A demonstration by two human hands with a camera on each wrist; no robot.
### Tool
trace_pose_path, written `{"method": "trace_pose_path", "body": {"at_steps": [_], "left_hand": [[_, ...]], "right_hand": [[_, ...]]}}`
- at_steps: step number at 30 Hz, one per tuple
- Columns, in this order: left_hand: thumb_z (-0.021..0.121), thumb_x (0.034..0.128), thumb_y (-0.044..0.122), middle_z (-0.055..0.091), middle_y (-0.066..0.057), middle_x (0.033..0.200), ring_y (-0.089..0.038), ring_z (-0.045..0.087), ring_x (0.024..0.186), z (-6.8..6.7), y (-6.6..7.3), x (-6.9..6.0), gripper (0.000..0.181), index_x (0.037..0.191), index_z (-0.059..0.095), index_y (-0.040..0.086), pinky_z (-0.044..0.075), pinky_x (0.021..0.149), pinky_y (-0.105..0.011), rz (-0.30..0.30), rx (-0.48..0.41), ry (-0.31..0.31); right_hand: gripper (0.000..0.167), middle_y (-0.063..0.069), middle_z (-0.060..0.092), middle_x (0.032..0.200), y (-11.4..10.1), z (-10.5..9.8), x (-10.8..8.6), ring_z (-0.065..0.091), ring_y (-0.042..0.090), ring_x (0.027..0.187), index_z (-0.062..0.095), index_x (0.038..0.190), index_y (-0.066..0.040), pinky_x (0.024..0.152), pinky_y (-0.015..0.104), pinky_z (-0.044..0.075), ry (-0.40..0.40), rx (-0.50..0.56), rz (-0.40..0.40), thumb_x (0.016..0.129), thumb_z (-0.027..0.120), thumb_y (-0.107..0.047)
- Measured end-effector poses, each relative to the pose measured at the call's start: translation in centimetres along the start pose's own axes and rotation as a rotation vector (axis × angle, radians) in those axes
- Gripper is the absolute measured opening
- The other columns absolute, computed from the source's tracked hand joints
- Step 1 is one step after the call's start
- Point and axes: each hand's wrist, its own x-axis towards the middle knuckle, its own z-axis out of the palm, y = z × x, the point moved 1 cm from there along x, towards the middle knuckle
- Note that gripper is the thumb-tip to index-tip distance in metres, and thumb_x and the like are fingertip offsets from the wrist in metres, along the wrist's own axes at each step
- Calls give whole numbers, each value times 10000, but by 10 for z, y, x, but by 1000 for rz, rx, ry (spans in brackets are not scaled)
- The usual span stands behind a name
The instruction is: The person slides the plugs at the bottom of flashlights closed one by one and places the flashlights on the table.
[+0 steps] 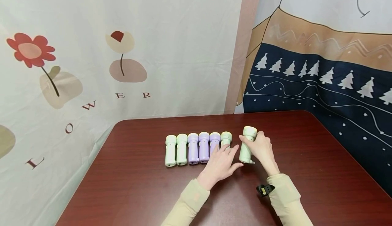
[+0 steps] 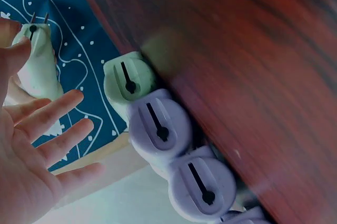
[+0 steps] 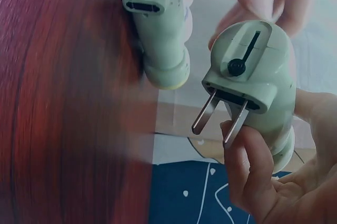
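Observation:
My right hand point(image 1: 262, 148) grips a pale green flashlight point(image 1: 245, 152) at the right end of the row, lens end up and away from me. In the right wrist view, two metal plug prongs point(image 3: 206, 112) stick out of the tail of this flashlight point(image 3: 281, 87). My left hand point(image 1: 219, 164) is spread, fingers straight, over the near end of the row, partly covering a purple flashlight point(image 1: 215, 138) and a green flashlight point(image 1: 226, 136). In the left wrist view the left palm point(image 2: 31, 155) shows nothing held. Whether its fingertips touch any flashlight, I cannot tell.
Further left in the row lie two green flashlights point(image 1: 182, 151) and two purple flashlights point(image 1: 193, 150), side by side. All are on a dark red-brown table point(image 1: 137, 185). Behind it hang a flower-print curtain point(image 1: 183, 49) and a navy cloth with white trees point(image 1: 306, 93).

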Motion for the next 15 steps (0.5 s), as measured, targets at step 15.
{"method": "trace_pose_path", "body": {"at_steps": [15], "left_hand": [[564,836,613,680,2,1182,-131,588,1169,2,6,2,736,1332,507,71,435,1023,-422,-25,10,55]], "right_hand": [[716,249,597,957,-9,7,-4,632,304,761,463,1143,97,571,321,491,26,31,-4,829,625,-526]]}}
